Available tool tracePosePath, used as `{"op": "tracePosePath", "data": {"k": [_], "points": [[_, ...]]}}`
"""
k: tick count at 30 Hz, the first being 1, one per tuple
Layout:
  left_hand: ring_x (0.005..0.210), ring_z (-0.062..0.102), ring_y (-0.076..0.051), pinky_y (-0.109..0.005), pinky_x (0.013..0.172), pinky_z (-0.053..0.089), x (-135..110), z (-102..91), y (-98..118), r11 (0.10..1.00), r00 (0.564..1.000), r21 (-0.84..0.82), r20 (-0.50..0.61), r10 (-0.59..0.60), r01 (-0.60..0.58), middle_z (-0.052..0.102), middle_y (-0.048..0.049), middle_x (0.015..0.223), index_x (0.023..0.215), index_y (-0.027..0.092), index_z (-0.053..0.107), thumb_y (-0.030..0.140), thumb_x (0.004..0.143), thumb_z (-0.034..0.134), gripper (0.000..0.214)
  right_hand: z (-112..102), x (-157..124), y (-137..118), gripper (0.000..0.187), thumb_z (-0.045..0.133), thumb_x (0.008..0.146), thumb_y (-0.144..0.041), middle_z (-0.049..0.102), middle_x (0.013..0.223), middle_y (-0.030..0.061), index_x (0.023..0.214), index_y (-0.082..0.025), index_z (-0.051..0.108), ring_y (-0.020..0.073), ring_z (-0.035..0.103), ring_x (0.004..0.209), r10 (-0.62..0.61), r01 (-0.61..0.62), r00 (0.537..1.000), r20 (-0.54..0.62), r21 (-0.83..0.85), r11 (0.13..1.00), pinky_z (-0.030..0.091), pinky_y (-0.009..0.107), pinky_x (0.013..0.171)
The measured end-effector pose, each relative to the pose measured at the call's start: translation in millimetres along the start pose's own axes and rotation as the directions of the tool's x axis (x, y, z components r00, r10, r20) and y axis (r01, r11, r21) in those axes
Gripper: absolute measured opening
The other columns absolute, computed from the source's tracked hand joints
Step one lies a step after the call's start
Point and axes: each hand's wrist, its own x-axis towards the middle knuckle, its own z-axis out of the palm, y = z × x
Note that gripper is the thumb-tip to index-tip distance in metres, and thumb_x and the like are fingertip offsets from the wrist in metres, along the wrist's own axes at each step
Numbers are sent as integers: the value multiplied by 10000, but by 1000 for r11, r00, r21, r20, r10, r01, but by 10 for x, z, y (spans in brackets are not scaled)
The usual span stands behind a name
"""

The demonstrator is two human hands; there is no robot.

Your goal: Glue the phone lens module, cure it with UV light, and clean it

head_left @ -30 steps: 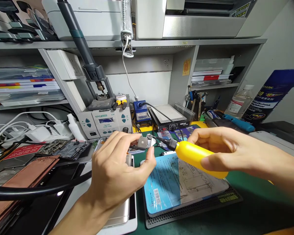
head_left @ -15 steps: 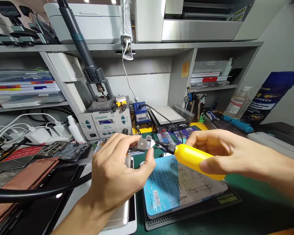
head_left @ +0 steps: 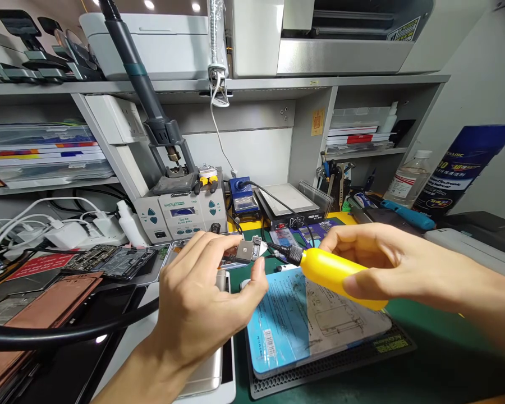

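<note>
While the left hand [head_left: 197, 314] pinches a small metal part [head_left: 244, 251] between the thumb and the forefinger, its other fingers are curled loosely behind. The part is flat, nearly square and of dull grey metal, with a smaller shiny piece at its right edge. It is held in the air above the desk, in front of the soldering station [head_left: 180, 210] and above the far edge of a blue sheet [head_left: 278, 325].

The right hand [head_left: 387, 264] is closed around a screwdriver [head_left: 339, 272]. The handle is thick, rounded and of smooth yellow plastic, and it ends in a black ribbed collar with a thin dark tip. The tip points to the left, at the metal part. I cannot tell whether it touches the part or stops just beside it.

The blue sheet is glossy, with a printed line drawing and a barcode, and it lies on a black rubber mat [head_left: 328, 365] with a ridged border. Under the left wrist lies a silver phone [head_left: 210, 370] with a smooth metal back. A thick black hose [head_left: 67, 331] curves across the left side, over flat copper-coloured plates [head_left: 46, 303]. The soldering station is a grey box with round green buttons. A clear plastic bottle [head_left: 408, 177] stands far on the right.
</note>
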Motion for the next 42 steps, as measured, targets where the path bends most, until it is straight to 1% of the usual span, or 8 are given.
{"op": "tracePosePath", "data": {"k": [8, 13, 21, 26, 31, 37, 42], "points": [[760, 634, -150, -291, 722, 531, -2, 12, -13, 1000, 1000, 3, 0, 5, -5, 700, -78, 813, 907, 60, 707, 151, 724, 768, 213, 3, -11, 1, 355, 747, 759, -428, 575, 796, -15, 994, -210, 595, 151, 489, 707, 3, -3, 1000, -22, 26, 1000, 370, 244, 586], [754, 632, -151, -297, 720, 534, -29, -14, -11, 1000, 1000, 6, 6, 1, -1, 696, -69, 808, 903, 76, 704, 149, 728, 764, 199, 12, -5, -30, 329, 749, 765, -400, 587, 823, -14, 988, -211, 598, 152, 501, 736, -9, 9, 1000, -7, 47, 999, 383, 239, 610], [745, 630, -160, -315, 704, 537, -15, 1, -7, 1000, 1000, -3, 15, -2, 2, 694, -61, 808, 912, 103, 698, 155, 734, 761, 196, -1, -16, -29, 368, 752, 738, -440, 597, 837, 1, 995, -222, 605, 183, 512, 753, 7, -7, 1000, -21, 10, 1000, 379, 260, 609], [752, 635, -165, -318, 710, 539, -23, -2, -10, 1000, 1000, -8, 14, -10, 10, 698, -67, 816, 920, 97, 695, 162, 737, 762, 205, 5, -7, -42, 347, 755, 732, -420, 583, 803, -11, 969, -216, 606, 165, 497, 713, -6, 7, 1000, -24, 37, 999, 369, 248, 586], [763, 636, -164, -309, 720, 532, -22, -19, 1, 1000, 1000, -14, 20, 3, -3, 698, -75, 821, 915, 81, 697, 144, 719, 768, 218, 9, -14, -68, 366, 782, 714, -398, 605, 821, -15, 973, -212, 602, 166, 514, 742, 0, 1, 1000, -11, 52, 999, 394, 247, 620], [750, 634, -162, -309, 708, 535, -8, 3, -2, 1000, 1000, -10, 14, 8, -8, 694, -66, 810, 914, 92, 697, 146, 729, 762, 204, -7, -22, -58, 347, 750, 747, -416, 604, 823, -6, 984, -206, 607, 167, 510, 733, 3, -3, 1000, -15, 6, 1000, 386, 255, 616], [755, 629, -162, -315, 710, 534, -26, -6, -1, 1000, 1000, -7, 22, 8, -8, 690, -59, 813, 918, 106, 694, 146, 731, 759, 202, 1, -13, -72, 376, 782, 709, -399, 610, 827, -5, 977, -205, 605, 172, 520, 745, 0, 1, 1000, -15, 38, 999, 400, 258, 629]]}}
